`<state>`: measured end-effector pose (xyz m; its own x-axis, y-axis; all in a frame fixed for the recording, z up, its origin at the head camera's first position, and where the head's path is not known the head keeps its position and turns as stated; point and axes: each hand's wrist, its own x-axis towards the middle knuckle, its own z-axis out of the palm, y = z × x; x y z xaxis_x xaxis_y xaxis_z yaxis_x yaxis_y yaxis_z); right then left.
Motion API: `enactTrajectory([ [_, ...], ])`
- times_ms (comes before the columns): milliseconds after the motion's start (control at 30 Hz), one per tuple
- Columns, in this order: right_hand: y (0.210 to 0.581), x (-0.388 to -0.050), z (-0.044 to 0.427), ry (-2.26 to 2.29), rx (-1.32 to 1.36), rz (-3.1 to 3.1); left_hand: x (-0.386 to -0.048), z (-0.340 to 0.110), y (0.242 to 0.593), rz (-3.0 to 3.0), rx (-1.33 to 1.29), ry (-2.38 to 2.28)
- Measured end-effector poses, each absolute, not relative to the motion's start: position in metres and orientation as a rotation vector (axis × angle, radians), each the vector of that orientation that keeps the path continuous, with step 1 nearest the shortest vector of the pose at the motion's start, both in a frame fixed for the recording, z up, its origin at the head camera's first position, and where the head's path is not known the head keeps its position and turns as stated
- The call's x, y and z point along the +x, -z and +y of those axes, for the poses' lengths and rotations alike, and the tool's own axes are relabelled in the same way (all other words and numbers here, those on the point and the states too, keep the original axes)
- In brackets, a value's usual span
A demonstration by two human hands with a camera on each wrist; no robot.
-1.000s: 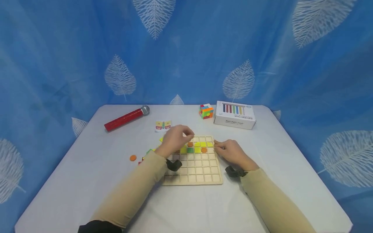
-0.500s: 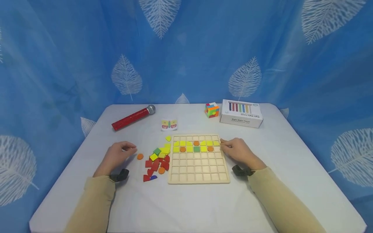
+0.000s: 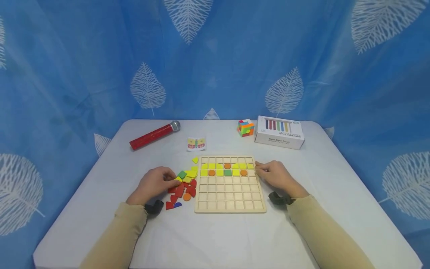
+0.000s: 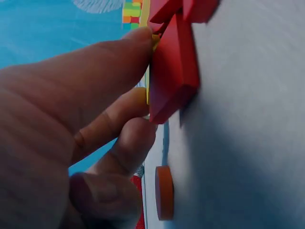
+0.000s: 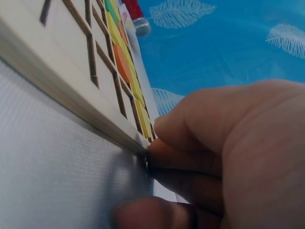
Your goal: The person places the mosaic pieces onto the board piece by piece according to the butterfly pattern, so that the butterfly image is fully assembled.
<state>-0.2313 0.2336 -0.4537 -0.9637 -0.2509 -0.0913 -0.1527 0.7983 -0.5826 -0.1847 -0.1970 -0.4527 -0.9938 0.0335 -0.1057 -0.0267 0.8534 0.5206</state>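
At the left edge of a loose pile of coloured tiles, my left hand (image 3: 155,184) pinches a yellow square tile (image 3: 179,179) between thumb and fingers. The left wrist view shows only a thin strip of that tile, beside a red tile (image 4: 172,71). On the other side, my right hand (image 3: 276,175) grips the right edge of a wooden grid board (image 3: 230,207) near its upper part. Two rows of the board bear yellow tiles, orange discs (image 3: 227,166) and one green square (image 3: 227,172).
Red tiles (image 3: 179,190), an orange disc (image 3: 186,197) and a blue piece (image 3: 177,204) lie left of the board. Behind are a butterfly pattern card (image 3: 196,144), a red microphone (image 3: 154,136), a puzzle cube (image 3: 246,128) and a white box (image 3: 279,132).
My left hand has gone from above the board to the table's left side, then right to the tile pile, where it now pinches a yellow tile. The right hand stays at the board's edge.
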Motion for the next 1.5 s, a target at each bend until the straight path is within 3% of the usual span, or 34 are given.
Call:
enactTrajectory([
  [400,0.454,-0.233,0.234,0.905,-0.333,2.824,-0.186,-0.192,0.450,2.847,-0.071,-0.904],
  [967,0.457,-0.228,0.235,0.946,-0.275,2.798,-0.190,-0.180,0.425,2.899,0.074,-0.990],
  [1267,0.459,-0.229,0.236,0.927,-0.315,2.813,-0.214,-0.094,0.410,2.894,0.432,-0.960],
  [1500,0.457,-0.232,0.240,0.907,-0.409,2.836,-0.239,-0.008,0.422,2.854,0.625,-0.801],
])
